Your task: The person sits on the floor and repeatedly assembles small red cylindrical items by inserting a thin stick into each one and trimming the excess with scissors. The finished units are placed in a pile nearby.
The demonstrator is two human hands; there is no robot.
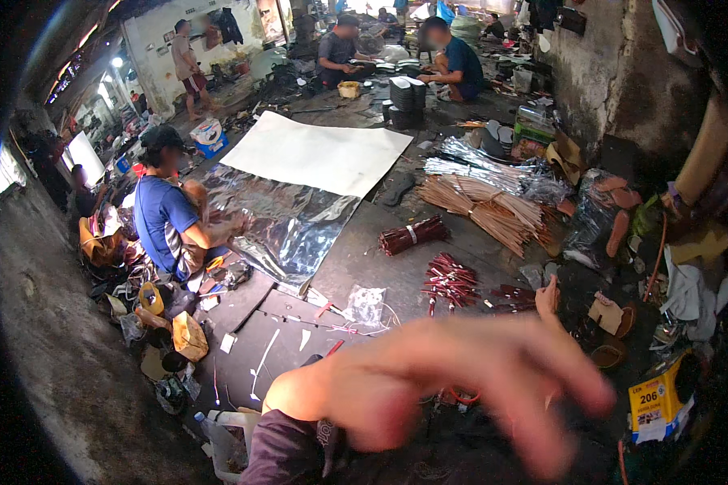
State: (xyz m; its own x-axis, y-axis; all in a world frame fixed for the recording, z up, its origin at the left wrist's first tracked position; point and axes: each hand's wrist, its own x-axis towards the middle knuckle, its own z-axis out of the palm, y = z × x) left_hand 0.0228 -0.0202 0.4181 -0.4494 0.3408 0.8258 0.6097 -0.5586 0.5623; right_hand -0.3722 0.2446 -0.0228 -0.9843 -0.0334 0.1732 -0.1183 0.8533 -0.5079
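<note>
Large and blurred in the foreground, my left hand stretches to the right, its fingers apart and nothing visible in it. Beyond it on the right, what appears to be my right hand shows small, one finger pointing up; its grip is unclear. Dark red strips lie beside it. A cluster of red strips with pale ends and a tied bundle of dark red strips rest on the floor farther away. My bent knee shows at the lower left.
A person in blue sits left of a shiny sheet and a white sheet. Tan strips and silvery strips lie at the right. A yellow box stands near right. More people work at the back.
</note>
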